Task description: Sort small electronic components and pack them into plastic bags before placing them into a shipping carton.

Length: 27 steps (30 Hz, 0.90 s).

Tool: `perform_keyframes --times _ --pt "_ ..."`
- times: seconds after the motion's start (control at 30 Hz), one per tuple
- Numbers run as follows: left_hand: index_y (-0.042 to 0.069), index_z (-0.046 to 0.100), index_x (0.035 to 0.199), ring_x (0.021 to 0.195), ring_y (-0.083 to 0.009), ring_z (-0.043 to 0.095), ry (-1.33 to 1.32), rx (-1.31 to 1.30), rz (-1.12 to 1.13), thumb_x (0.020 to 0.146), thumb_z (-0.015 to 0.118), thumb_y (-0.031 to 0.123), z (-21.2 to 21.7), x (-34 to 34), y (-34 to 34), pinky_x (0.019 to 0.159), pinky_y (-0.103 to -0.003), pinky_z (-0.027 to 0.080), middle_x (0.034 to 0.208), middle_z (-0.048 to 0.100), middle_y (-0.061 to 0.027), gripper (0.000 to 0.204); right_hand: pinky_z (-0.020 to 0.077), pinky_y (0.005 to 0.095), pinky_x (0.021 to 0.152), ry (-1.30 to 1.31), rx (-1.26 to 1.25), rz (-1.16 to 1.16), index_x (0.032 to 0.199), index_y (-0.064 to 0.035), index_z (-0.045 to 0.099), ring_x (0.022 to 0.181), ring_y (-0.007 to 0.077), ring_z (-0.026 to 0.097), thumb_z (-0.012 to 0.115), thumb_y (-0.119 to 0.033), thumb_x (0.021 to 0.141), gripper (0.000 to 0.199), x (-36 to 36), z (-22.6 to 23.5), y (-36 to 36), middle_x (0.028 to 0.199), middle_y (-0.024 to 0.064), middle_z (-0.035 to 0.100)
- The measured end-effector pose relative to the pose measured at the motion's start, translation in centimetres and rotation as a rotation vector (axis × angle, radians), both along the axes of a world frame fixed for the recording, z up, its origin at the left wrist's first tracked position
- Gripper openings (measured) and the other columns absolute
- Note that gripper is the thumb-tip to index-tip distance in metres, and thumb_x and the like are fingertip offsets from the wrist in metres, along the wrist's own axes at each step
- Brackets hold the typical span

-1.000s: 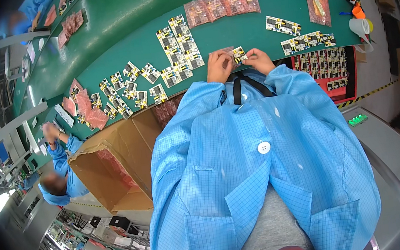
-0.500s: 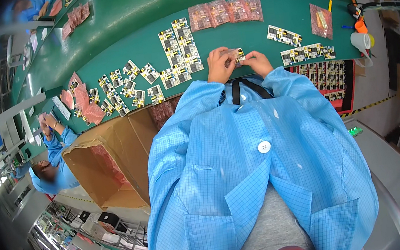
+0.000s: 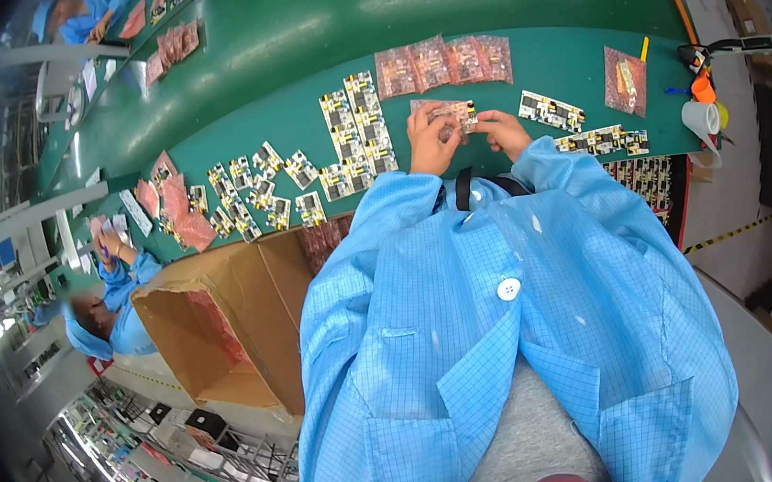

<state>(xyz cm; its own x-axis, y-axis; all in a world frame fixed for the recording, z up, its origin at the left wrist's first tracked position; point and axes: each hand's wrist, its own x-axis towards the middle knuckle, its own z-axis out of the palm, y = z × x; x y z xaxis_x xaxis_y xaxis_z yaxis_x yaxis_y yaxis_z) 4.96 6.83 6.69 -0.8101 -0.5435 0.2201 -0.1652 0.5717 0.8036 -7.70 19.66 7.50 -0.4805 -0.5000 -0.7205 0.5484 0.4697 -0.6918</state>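
Just in front of my body, my left hand (image 3: 433, 144) has its fingers closed on a pink bubble-wrap bag (image 3: 432, 106). A small circuit board (image 3: 466, 116) with yellow and black parts shows at the bag's right end, apparently partly inside it. My right hand (image 3: 502, 133) pinches at the right end of that board. Beyond my hands lies a row of pink bubble bags with boards inside (image 3: 443, 63). Bare circuit boards (image 3: 356, 129) stand in columns left of my left hand. More boards (image 3: 550, 111) lie right of my right hand, with another row (image 3: 603, 142) nearer me.
Scattered boards (image 3: 250, 190) and pink bags (image 3: 178, 209) cover the table's left part. A cardboard box (image 3: 223, 328) stands below its edge. At right are a bagged board (image 3: 626, 79), a white cup (image 3: 701, 118) and a crate of boards (image 3: 651, 181). Co-workers' hands (image 3: 111, 241) work at far left.
The view has tilted, so the table sits lower in it. My hands have moved slightly away from me toward the bagged row, and more of the held bag shows above my left hand.
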Motion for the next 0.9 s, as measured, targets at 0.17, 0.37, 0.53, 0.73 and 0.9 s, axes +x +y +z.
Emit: perform_keyframes --times 0.17,0.37,0.53,0.73,0.9 --pt "0.011 0.066 0.078 0.107 -0.031 0.044 -0.014 -0.01 0.009 0.069 0.069 0.014 -0.7 -0.8 0.2 0.091 -0.041 0.036 0.109 0.053 -0.0084 0.011 0.0363 0.0259 0.043 -0.05 -0.017 0.118 0.092 -0.0056 0.061 0.05 0.0096 0.045 0.073 -0.022 0.07 0.03 -2.2 -3.6 0.4 0.067 0.0011 0.056" --pt "0.008 0.065 0.077 0.099 -0.0309 0.049 -0.214 0.025 -0.012 0.067 0.069 0.011 -4.1 -0.6 2.0 0.085 -0.038 0.042 0.096 0.055 -0.0099 0.011 0.0415 0.028 0.043 0.21 0.074 0.352 0.084 -0.0051 0.065 0.05 0.0122 0.052 0.075 -0.027 0.067 0.03 -3.5 -8.7 2.0 0.063 0.0032 0.059" --pt "0.007 0.065 0.076 0.09 -0.0302 0.054 -0.144 0.213 0.072 0.067 0.069 0.009 -7.7 0.9 2.9 0.08 -0.038 0.046 0.09 0.055 -0.0105 0.01 0.0429 0.0276 0.044 0.245 0.022 0.464 0.092 0.0008 0.063 0.053 0.0123 0.054 0.074 -0.019 0.068 0.033 -3.5 -9.8 2.2 0.072 0.0061 0.061" --pt "0.007 0.064 0.074 0.084 -0.0279 0.056 -0.168 0.211 0.1 0.067 0.069 0.009 -7.1 -0.2 3.4 0.073 -0.037 0.048 0.087 0.054 -0.0093 0.008 0.0471 0.028 0.062 0.389 0.009 0.628 0.087 0.0014 0.063 0.068 0.0167 0.059 0.08 -0.016 0.063 0.035 -5.1 -11.9 2.7 0.075 0.0068 0.063" --pt "0.008 0.064 0.074 0.086 -0.028 0.054 -0.191 0.105 0.159 0.067 0.07 0.01 -5.4 0.1 3.6 0.075 -0.037 0.046 0.087 0.053 -0.0087 0.009 0.0449 0.0263 0.054 0.146 0.027 0.555 0.088 0.0 0.064 0.064 0.013 0.056 0.078 -0.025 0.067 0.036 -5.4 -8.1 2.2 0.074 0.0037 0.062"
